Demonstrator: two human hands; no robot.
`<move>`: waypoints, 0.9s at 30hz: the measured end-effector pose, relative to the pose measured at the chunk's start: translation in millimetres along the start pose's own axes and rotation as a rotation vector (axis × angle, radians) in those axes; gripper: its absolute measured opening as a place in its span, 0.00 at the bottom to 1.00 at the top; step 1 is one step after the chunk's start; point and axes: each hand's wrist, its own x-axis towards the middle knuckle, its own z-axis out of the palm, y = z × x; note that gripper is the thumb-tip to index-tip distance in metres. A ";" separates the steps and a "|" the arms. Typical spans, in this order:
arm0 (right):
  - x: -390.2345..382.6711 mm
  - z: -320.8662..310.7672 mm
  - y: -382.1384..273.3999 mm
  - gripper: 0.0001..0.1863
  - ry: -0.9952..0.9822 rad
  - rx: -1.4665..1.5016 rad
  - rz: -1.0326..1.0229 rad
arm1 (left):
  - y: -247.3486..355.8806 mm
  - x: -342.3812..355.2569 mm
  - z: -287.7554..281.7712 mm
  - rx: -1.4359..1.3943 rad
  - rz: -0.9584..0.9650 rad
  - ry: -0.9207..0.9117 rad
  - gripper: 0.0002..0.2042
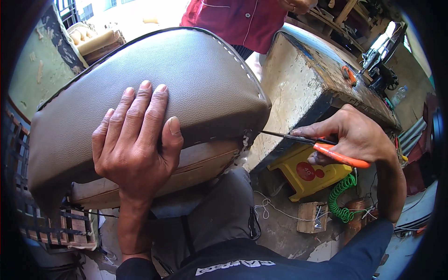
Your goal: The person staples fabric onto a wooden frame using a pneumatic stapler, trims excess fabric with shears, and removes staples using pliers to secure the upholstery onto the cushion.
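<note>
A large cushioned seat (200,79) covered in brown leather-like material fills the middle, with pale stitches along its dark edge. Its wooden frame (186,175) shows beneath the cover on the near side. Flat on the cover rests my left hand (137,130), fingers stretched out and holding nothing. My right hand (357,137) grips orange-handled scissors (333,154). Their dark, narrow blades point left, with the tip at the seat's right corner beside some whitish torn material (245,142). Whether the tip touches the cover I cannot tell.
Right of the seat stands a worn workbench (298,79) with another orange-handled tool (348,76) and a sewing machine (382,70). Below are a yellow stool (310,172), a green coiled hose (337,200) and a small wooden box (311,217). A person in a red shirt (233,21) stands beyond.
</note>
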 end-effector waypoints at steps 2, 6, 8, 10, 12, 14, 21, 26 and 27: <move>1.6 -0.6 -2.6 0.28 -0.009 -0.027 0.012 | 0.2 0.8 0.2 -0.002 -0.002 0.003 0.18; 1.3 1.3 1.9 0.28 -0.002 -0.018 0.001 | -1.5 1.8 5.9 0.006 0.016 0.073 0.16; 0.8 2.0 2.6 0.28 0.006 -0.007 -0.022 | -1.7 1.5 5.7 0.000 0.012 0.072 0.16; -1.0 3.0 -1.5 0.28 0.005 -0.003 0.011 | 0.4 1.3 3.5 -0.007 0.010 0.073 0.17; -4.0 6.6 -3.2 0.28 0.011 -0.001 0.031 | 5.9 1.2 -4.6 -0.041 -0.027 -0.028 0.18; 0.6 16.2 -2.9 0.23 0.084 0.001 -0.127 | 7.8 2.9 -10.8 -0.047 -0.040 -0.045 0.17; 47.9 -53.1 -5.8 0.29 -0.270 -0.230 -0.028 | 10.4 3.7 -11.7 -0.088 -0.035 -0.054 0.16; 106.2 -70.4 -18.5 0.30 -0.607 -0.294 -0.174 | 13.5 -8.0 -12.3 -0.011 -0.002 -0.002 0.18; 100.6 -70.7 -16.1 0.29 -0.589 -0.311 -0.221 | 12.3 -7.8 -10.1 -0.005 0.000 0.001 0.18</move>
